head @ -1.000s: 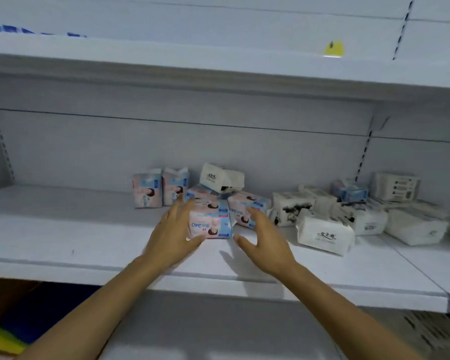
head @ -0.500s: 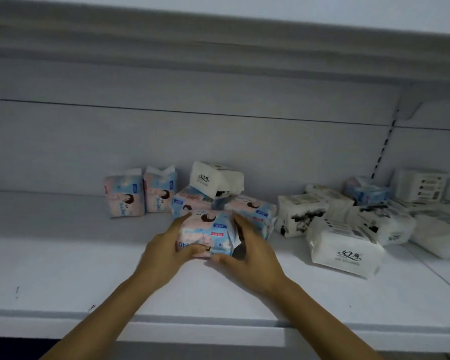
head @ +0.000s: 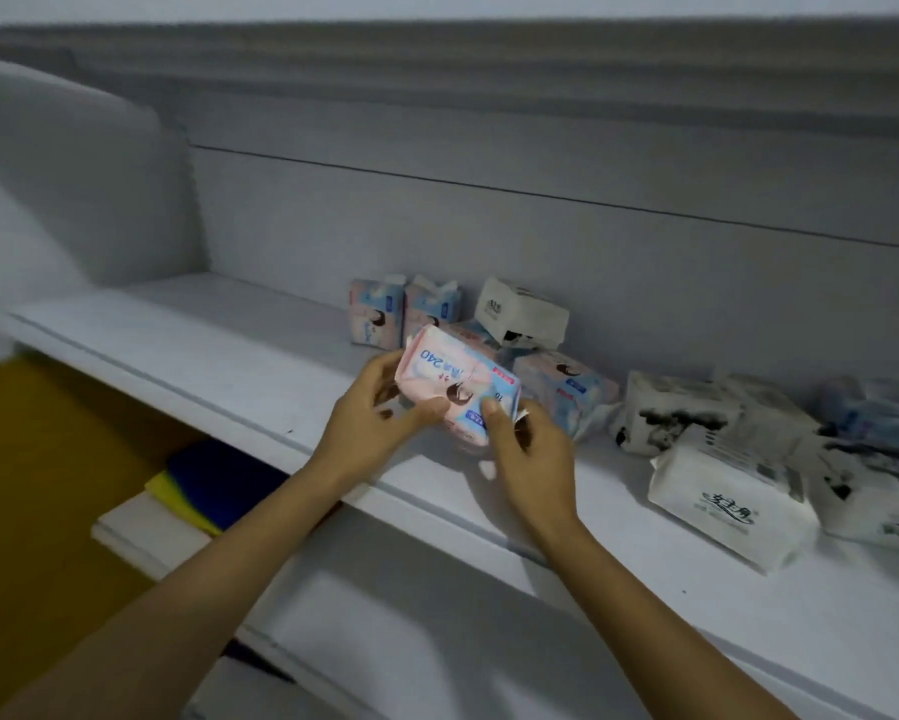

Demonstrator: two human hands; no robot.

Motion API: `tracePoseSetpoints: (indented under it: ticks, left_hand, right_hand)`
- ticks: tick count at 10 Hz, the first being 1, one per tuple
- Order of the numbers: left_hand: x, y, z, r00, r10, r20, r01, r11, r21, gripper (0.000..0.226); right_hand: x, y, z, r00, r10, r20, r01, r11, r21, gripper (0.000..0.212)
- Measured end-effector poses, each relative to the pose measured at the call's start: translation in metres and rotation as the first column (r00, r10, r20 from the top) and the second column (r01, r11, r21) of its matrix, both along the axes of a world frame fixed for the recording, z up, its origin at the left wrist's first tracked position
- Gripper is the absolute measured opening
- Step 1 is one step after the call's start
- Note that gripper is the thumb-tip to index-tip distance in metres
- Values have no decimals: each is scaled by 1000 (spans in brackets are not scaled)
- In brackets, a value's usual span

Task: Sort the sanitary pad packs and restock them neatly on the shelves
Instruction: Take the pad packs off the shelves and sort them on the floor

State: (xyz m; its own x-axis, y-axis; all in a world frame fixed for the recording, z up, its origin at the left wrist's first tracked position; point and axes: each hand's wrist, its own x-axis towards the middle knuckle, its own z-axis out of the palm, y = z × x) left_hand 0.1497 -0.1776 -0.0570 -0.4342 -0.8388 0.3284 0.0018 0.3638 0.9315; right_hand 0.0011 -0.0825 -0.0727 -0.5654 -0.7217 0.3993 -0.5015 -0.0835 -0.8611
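Our left hand [head: 369,413] and right hand [head: 533,457] both curl fingers round a pink sanitary pad pack [head: 455,387] — mid-sort — which, we judge, next needs standing beside the upright pink packs [head: 377,314].

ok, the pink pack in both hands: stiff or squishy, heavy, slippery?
Probably soft and squashable: the pink pack is film-wrapped with a flared crimped end. Likely light: the left hand and right hand hold it with just fingertips and thumbs. The smooth film may be a bit slippery.

Left hand [head: 367,413], right hand [head: 535,459] bare; left forearm [head: 219,563], right forearm [head: 639,610] bare to near frame edge.
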Motion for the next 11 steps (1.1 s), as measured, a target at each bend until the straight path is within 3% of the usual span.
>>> tracePoseSetpoints:
  ticks: [2,3,4,5,6,7,8,9,10,11]
  left_hand:
    - [76,69,2,977,178,-115,-178,984,11,55]
    - [121,100,1,961,250,-118,-246,968,48,44]
    - [157,128,-5,959,265,-100,-250,958,143,38]
    - [182,143,-21,939,340,-52,-318,916,243,55]
    - [199,144,-48,882,466,-67,-389,802,454,94]
    - [210,145,-80,931,363,-21,-274,738,616,96]
    - [234,132,-108,930,366,-39,-256,719,646,80]
    - [267,114,-135,920,386,69,-354,741,571,84]
    - [290,103,-181,880,367,302,-471,753,460,98]
    - [303,102,-236,765,343,545,-593,707,386,101]
  right_hand:
    - [68,32,2,920,364,144,-360,931,-55,50]
    - [97,51,-9,840,529,122,-523,849,-79,67]
    - [122,59,-26,669,738,88,-740,673,-24,94]
    - [152,58,-41,552,798,243,-821,571,-12,83]
    - [181,54,-65,668,716,202,-733,680,13,78]
    - [209,50,-97,707,693,140,-706,704,78,77]
    - [235,40,-121,648,731,215,-761,615,206,62]
    - [248,25,-142,596,709,377,-803,517,296,58]
    - [269,7,-178,624,586,518,-781,486,391,76]
    - [301,2,-232,640,498,586,-769,426,477,75]
